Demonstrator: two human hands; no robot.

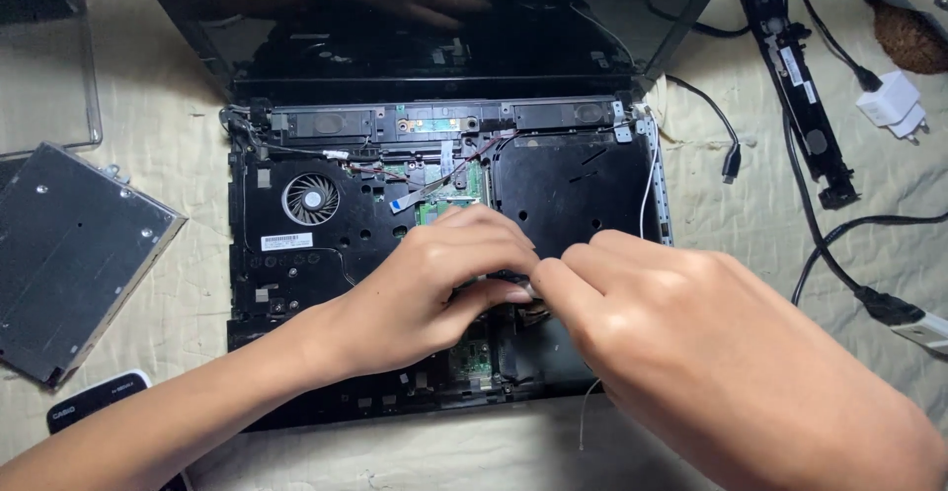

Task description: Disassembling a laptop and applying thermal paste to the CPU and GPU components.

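An opened black laptop [326, 224] lies on a pale cloth, its keyboard gone and its insides bare: a round fan [311, 199], a green circuit board [434, 209] and thin wires. My left hand [434, 284] and my right hand [652, 323] meet over the middle of the chassis, fingertips pinched together on a small dark part [518, 284] that they mostly hide. What the part is I cannot tell. The laptop's dark screen [395, 17] leans back and mirrors a hand.
A flat grey optical drive [69, 254] lies at the left, a dark calculator [94, 402] below it. A long black strip [800, 86], black cables [820, 224] and a white charger plug [894, 106] lie at the right. A clear plastic lid [49, 76] sits upper left.
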